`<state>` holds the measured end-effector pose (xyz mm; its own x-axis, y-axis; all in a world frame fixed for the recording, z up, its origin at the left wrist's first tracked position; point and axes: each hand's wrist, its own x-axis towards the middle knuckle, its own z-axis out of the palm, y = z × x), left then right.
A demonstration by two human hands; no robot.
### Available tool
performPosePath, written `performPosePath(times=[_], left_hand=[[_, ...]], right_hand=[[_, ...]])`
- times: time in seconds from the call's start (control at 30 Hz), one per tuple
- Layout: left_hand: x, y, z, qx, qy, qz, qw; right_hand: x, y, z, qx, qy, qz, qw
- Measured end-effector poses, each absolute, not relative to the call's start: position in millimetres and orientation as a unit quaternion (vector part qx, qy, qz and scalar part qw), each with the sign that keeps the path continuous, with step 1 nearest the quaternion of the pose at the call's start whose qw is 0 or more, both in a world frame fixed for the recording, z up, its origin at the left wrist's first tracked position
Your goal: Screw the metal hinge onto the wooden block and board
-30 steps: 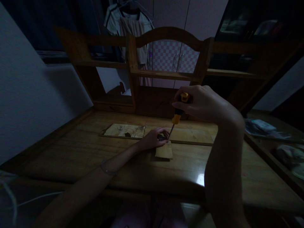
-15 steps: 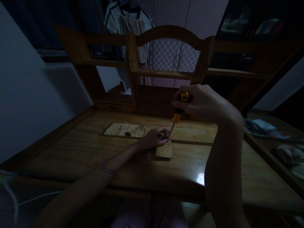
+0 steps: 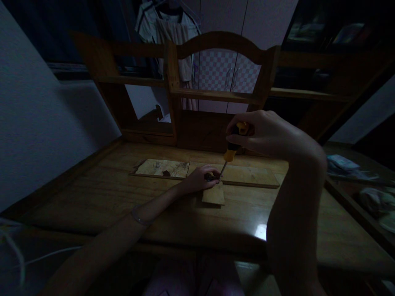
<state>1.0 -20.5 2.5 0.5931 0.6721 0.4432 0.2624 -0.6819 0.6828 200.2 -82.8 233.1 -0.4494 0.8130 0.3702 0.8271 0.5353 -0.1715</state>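
My right hand (image 3: 262,133) is closed around the yellow and black handle of a screwdriver (image 3: 230,154), which slants down and to the left. Its shaft runs to a spot beside the fingertips of my left hand (image 3: 202,178). Those fingers are curled round a small dark item (image 3: 210,177), too dim to name, at the edge of a short piece of wood (image 3: 214,195). Behind it lies a long thin board (image 3: 249,176), its left part pale and stained with a ragged dark hole. The screwdriver's tip is hidden at my left fingers.
The wooden desk (image 3: 101,201) carries a shelf frame (image 3: 212,96) along its back. A wall (image 3: 61,123) stands at the left. On the right, beyond the desk's edge, are a plastic-wrapped bundle (image 3: 342,164) and some cloth (image 3: 376,203). Clothes (image 3: 173,37) hang behind the shelf.
My right wrist and forearm have shifted slightly to the right, and the hand has turned a little on the screwdriver handle. My left hand stays nearly in place.
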Motion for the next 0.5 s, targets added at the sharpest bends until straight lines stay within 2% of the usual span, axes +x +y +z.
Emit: performPosePath(times=[0.17,0.5], left_hand=[[1,-20,4,0.853,0.273,0.359,0.263],[-2,-23,21,0.829,0.288,0.379,0.294]], right_hand=[[202,-83,233,-0.481,-0.853,0.001,0.204],[202,-83,232,-0.478,-0.855,0.007,0.203]])
